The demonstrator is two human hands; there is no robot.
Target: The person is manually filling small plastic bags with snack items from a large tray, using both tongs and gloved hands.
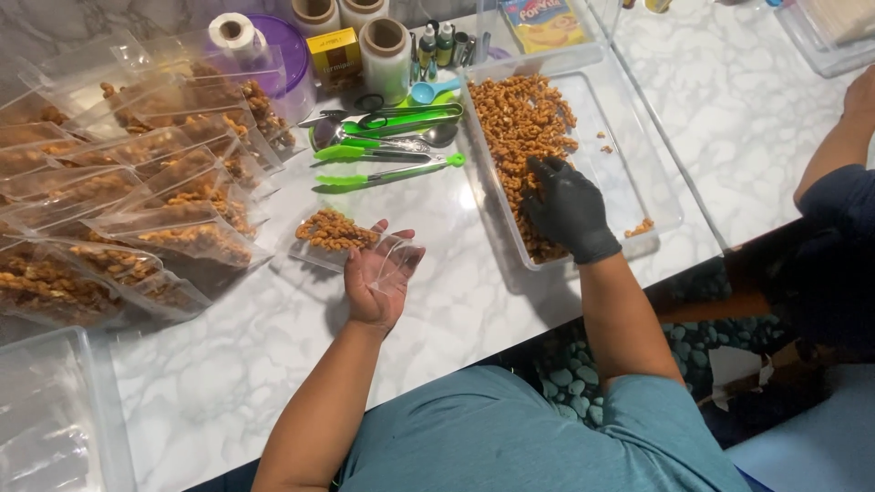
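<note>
On marble, clear pouch (351, 241), brown snacks inside

I am holding a small clear plastic pouch (351, 244) that is lying on its side on the white marbled counter, its open mouth pointing back toward me. Its far end is bulging with a heap of golden-brown coated nuts, while the near half is lying flat and empty, so the counter is showing through it. Just to the right, a long clear plastic tray (638, 137) is sitting lengthwise, running away from me. A thick band of the same brown nuts (519, 118) is piling along its left side, from the far end down to the near corner; a few loose pieces are lying scattered on its bare right side.
</note>
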